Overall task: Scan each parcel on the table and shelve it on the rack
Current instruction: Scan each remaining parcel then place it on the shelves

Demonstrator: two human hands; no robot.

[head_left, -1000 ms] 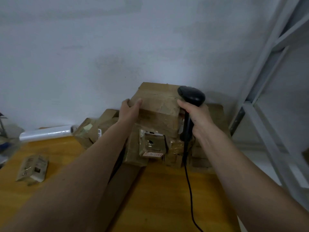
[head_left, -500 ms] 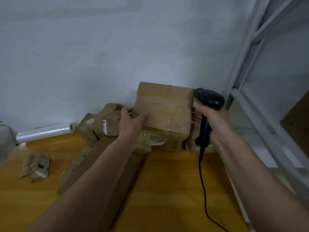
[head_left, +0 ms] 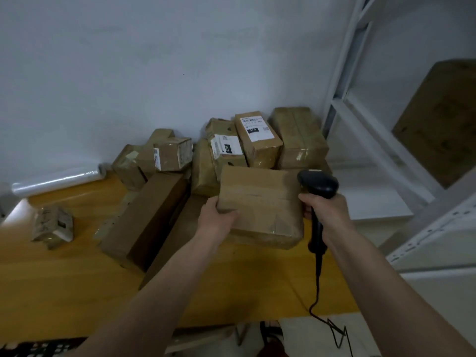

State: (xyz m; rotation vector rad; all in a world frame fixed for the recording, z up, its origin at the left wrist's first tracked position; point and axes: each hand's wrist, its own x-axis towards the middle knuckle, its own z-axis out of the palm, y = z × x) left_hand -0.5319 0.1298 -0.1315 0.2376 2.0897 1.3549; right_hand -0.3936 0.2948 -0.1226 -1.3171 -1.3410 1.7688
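- Yellow wooden table [head_left: 64,279] carries a heap of brown cardboard parcels [head_left: 257,143] against the wall.
- White metal rack [head_left: 386,161] stands right of it.
- Taped brown cardboard parcel [head_left: 262,204] is held over the table, before the heap.
- Left hand [head_left: 216,220] grips its left edge.
- Right hand [head_left: 327,212] is wrapped round a black handheld barcode scanner [head_left: 318,186], touching the parcel's right side.

I count two hands, mine, one black scanner [head_left: 319,186], one roll of clear film [head_left: 58,181], and about ten cardboard parcels on my table [head_left: 64,279].
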